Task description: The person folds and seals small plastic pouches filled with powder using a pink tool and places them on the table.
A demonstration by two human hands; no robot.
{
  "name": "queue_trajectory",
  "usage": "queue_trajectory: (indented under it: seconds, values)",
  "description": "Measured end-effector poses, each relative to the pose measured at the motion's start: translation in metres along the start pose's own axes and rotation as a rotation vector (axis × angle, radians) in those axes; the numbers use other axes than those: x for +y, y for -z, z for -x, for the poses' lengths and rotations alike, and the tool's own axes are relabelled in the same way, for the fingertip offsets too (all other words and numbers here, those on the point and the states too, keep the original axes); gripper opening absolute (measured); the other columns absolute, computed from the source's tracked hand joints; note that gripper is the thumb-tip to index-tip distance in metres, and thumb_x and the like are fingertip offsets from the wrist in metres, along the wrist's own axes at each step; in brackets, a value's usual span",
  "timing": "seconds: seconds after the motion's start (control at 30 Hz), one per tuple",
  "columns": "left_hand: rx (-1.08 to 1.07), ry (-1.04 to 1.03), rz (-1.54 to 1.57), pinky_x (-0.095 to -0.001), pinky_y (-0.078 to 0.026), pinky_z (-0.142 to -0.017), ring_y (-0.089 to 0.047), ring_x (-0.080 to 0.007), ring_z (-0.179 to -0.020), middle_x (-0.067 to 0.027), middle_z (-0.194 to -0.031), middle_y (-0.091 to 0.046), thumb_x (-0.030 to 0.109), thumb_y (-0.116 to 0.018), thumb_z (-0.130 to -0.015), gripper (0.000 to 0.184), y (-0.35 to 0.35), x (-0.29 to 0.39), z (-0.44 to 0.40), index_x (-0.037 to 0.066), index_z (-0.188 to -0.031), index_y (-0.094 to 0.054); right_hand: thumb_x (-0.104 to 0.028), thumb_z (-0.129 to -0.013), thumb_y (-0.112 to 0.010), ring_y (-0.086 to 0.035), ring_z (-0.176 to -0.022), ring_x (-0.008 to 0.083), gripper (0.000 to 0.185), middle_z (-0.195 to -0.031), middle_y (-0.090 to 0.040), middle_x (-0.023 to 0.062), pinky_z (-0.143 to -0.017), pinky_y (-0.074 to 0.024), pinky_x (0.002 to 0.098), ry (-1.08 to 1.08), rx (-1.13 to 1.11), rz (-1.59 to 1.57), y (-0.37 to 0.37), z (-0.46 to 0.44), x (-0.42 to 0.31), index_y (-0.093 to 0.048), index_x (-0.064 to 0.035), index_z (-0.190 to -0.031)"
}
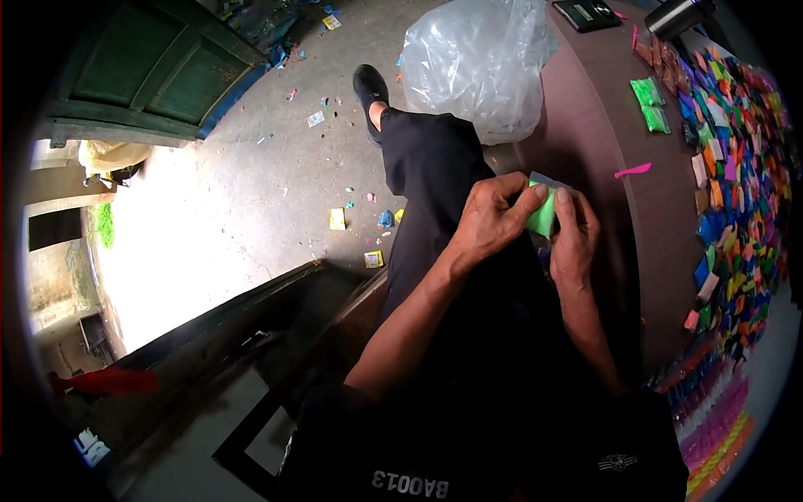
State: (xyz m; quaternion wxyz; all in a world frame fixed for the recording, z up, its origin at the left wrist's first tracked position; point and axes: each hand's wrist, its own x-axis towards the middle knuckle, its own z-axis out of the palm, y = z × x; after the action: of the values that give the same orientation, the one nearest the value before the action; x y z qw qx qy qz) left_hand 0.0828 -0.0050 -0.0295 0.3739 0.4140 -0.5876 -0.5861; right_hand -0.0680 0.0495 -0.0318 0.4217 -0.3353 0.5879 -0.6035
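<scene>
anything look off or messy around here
Yes, the floor: a yellow-and-white square, a crumpled blue scrap and many small bits lie scattered there, apart from the small packets massed on the table. It looks like dropped litter.

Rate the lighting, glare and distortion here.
Head view: sunlit ground on the left blown out to white; head view: black trousers losing detail in shadow; head view: glare streaks on the clear plastic bag; head view: fisheye bowing the table edge, corners black; head view: green packet clearly lit.
</scene>
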Motion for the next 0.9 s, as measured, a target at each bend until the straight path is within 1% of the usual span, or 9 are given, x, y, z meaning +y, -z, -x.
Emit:
queue_trajectory:
  seconds: [0.13, 0.33, 0.43, 0.5, 0.53, 0.7, 0.77, 0.87, 0.9]
  values:
    - [0.045, 0.005, 0.019, -0.0359, -0.043, -0.055, -0.053, -0.014, -0.057, -0.0118, -0.063, -0.059, 0.03, -0.072, -0.1, 0.037, -0.006, -0.001, -0.001, -0.003, -0.084, -0.067, -0.024, -0.107, -0.066, -0.043, -0.068, 0.0016, 0.024, -0.077, -0.054, -0.0092, -0.059, -0.032, 0.021, 0.002, -0.012, 0.005, 0.006, -0.002, -0.001, -0.072, -0.0032, -0.099]
    - [0.075, 0.034, 0.122, -0.0316, -0.046, -0.058, -0.055, -0.0122, -0.06, -0.0091, -0.065, -0.063, 0.029, -0.075, -0.098, 0.035, -0.006, -0.002, -0.002, -0.004, -0.088, -0.07, -0.024, -0.109, -0.063, -0.044, -0.067, 0.0014, 0.025, -0.076, -0.056, -0.0085, -0.058, -0.0348, 0.021, 0.081, -0.06, 0.142, 0.008, -0.003, -0.005, -0.073, -0.0021, -0.102]
    - [0.097, 0.014, 0.089, -0.0298, -0.046, -0.06, -0.055, -0.0091, -0.065, -0.0053, -0.069, -0.063, 0.027, -0.073, -0.1, 0.032, -0.008, -0.002, 0.003, -0.002, -0.088, -0.07, -0.023, -0.11, -0.06, -0.045, -0.065, 0.0022, 0.026, -0.074, -0.056, -0.0069, -0.057, -0.0363, 0.0219, 0.182, -0.067, 0.284, 0.01, -0.001, -0.005, -0.073, -0.0012, -0.102]
    - [0.131, 0.041, 0.262, -0.028, -0.044, -0.062, -0.051, -0.0062, -0.07, 0.0011, -0.073, -0.06, 0.025, -0.07, -0.104, 0.03, -0.01, -0.005, 0.001, 0.0, -0.087, -0.069, -0.022, -0.111, -0.059, -0.045, -0.063, 0.0029, 0.027, -0.073, -0.056, -0.0055, -0.056, -0.0374, 0.0223, 0.256, -0.03, 0.382, 0.015, -0.005, -0.006, -0.072, -0.0005, -0.101]
    - [0.115, 0.063, 0.294, -0.0263, -0.041, -0.064, -0.047, -0.0048, -0.074, 0.0053, -0.076, -0.055, 0.025, -0.068, -0.106, 0.032, -0.006, -0.005, -0.001, 0.001, -0.085, -0.066, -0.021, -0.111, -0.058, -0.047, -0.061, 0.0039, 0.028, -0.071, -0.056, -0.0038, -0.056, -0.0384, 0.0227, 0.207, -0.025, 0.307, 0.02, -0.008, -0.004, -0.071, -0.0001, -0.097]
    - [0.064, 0.055, 0.33, -0.0253, -0.038, -0.066, -0.045, -0.0041, -0.075, 0.0059, -0.077, -0.054, 0.028, -0.067, -0.107, 0.036, 0.005, 0.0, -0.002, 0.002, -0.082, -0.061, -0.024, -0.111, -0.059, -0.05, -0.056, 0.0061, 0.033, -0.065, -0.056, 0.0, -0.054, -0.0402, 0.0233, 0.068, 0.012, 0.201, 0.044, -0.013, -0.003, -0.067, -0.0008, -0.089]
    - [0.048, 0.062, 0.36, -0.0246, -0.04, -0.068, -0.048, -0.0039, -0.076, 0.0056, -0.079, -0.059, 0.029, -0.066, -0.108, 0.035, 0.004, 0.003, -0.001, 0.002, -0.085, -0.064, -0.023, -0.109, -0.061, -0.053, -0.06, 0.006, 0.027, -0.07, -0.06, 0.0001, -0.056, -0.0422, 0.0228, -0.055, -0.025, 0.218, 0.044, -0.01, -0.007, -0.069, -0.0003, -0.096]
    - [0.042, 0.066, 0.379, -0.024, -0.043, -0.071, -0.05, -0.004, -0.078, 0.0052, -0.08, -0.062, 0.028, -0.066, -0.109, 0.033, 0.004, 0.004, 0.0, 0.002, -0.088, -0.066, -0.023, -0.108, -0.06, -0.054, -0.065, 0.0051, 0.026, -0.077, -0.065, -0.0004, -0.06, -0.0433, 0.0218, 0.001, -0.056, 0.207, 0.028, -0.006, -0.014, -0.07, 0.0002, -0.105]
    - [0.041, 0.074, 0.376, -0.0237, -0.044, -0.072, -0.052, -0.0041, -0.079, 0.0049, -0.081, -0.063, 0.027, -0.066, -0.109, 0.032, 0.004, 0.005, -0.001, 0.002, -0.09, -0.067, -0.017, -0.105, -0.06, -0.056, -0.071, 0.005, 0.023, -0.083, -0.067, -0.0001, -0.066, -0.0452, 0.0206, -0.006, -0.101, 0.172, 0.029, -0.005, -0.013, -0.071, 0.001, -0.114]
